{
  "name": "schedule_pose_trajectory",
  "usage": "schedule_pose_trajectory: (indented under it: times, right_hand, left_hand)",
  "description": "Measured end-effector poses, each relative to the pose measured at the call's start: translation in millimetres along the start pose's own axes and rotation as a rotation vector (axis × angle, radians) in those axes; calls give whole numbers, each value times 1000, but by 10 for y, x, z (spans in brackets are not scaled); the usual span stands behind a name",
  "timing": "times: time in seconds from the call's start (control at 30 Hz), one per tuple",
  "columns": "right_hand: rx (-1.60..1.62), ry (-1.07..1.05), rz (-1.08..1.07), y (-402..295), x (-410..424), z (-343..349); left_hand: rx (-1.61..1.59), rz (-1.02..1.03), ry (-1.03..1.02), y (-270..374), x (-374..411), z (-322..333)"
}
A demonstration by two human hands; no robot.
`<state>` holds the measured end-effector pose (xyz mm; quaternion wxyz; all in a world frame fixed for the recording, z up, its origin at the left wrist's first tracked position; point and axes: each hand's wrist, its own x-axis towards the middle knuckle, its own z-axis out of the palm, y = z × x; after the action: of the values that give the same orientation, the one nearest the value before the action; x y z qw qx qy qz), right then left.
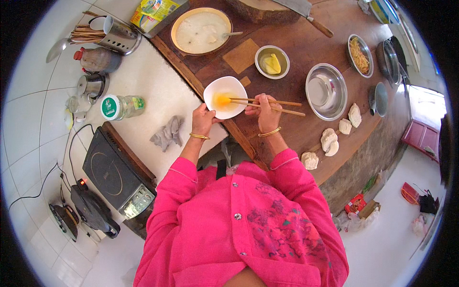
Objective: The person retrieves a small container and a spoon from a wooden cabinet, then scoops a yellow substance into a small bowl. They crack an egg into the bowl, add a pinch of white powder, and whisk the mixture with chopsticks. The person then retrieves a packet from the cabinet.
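Observation:
My left hand (203, 121) grips the near left rim of a white square bowl (233, 84), which is tilted slightly. Yellow-orange egg (221, 100) lies in the bottom of this bowl. In my right hand (265, 111) is a pair of wooden chopsticks (283, 103), their tips in the egg. Just beyond my right hand stands a small metal bowl (257, 59) with a yellow folded piece (271, 64) inside. Farther right is a larger stainless steel basin (326, 91). Whether the white bowl rests on the table or is held up, I cannot tell.
Pale dough-like pieces (329, 140) line the table's right edge. A large bowl of whitish liquid (202, 30), a cleaver (319, 26) on a round chopping block (263, 12), and a bowl of shreds (359, 57) stand farther off. Left are a glass jar (127, 107), a grey cloth (168, 133) and an induction cooker (111, 172).

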<state>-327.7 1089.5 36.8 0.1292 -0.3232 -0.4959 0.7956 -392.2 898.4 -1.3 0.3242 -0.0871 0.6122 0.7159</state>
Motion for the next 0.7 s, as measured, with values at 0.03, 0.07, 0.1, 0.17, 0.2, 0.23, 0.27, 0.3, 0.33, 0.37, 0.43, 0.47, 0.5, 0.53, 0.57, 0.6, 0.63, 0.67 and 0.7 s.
schedule_pose_trajectory:
  times: [0.03,0.07,0.1,0.17,0.2,0.23,0.27,0.3,0.33,0.37,0.43,0.47,0.5,0.53,0.57,0.6,0.63,0.67,0.7]
  right_hand:
    - [52,11,15,-21,2,-10]
    - [104,22,30,-45,4,-30]
    - [155,33,43,-77,10,-55]
    - [199,45,83,-119,22,-114]
    - [212,43,91,-124,20,-138]
    - [224,41,100,-125,15,-154]
    - [171,15,90,-117,-8,-160]
    - [118,-9,80,-108,-45,-160]
    - [64,-34,70,-94,-67,-158]
    - [59,-19,59,-62,-68,-162]
    - [51,8,37,-14,-58,-143]
    - [169,36,72,-7,-45,-146]
    - [196,38,76,-26,-34,-140]
    - [223,40,79,-46,-24,-142]
    - [250,43,82,-57,-16,-145]
    - [188,19,88,-60,-13,-158]
    - [126,-4,93,-58,-16,-172]
    - [63,-27,98,-59,-21,-179]
    - [96,-27,102,-64,-31,-177]
  left_hand:
    - [-16,-3,1,-11,-5,-9]
    - [-33,-7,2,-22,-13,-16]
    - [-50,-8,2,-19,-20,-13]
    - [-46,-20,-7,-10,-33,-10]
    - [-44,-26,-13,5,-40,-3]
    - [-32,-38,-8,21,-45,2]
    - [-20,-50,-3,39,-50,5]
    - [-8,-62,0,47,-48,12]
    - [-13,-62,-3,47,-47,11]
    - [-18,-63,-6,51,-50,12]
    - [-35,-63,-12,60,-52,20]
    - [-46,-62,-14,63,-55,25]
    - [-58,-60,-13,67,-57,18]
    - [-43,-58,-12,55,-55,8]
    - [-28,-55,-10,34,-51,-5]
    - [-14,-53,-12,37,-47,4]
    - [-12,-58,-16,42,-51,5]
    - [-11,-64,-19,47,-60,2]
    - [-10,-70,-20,54,-69,1]
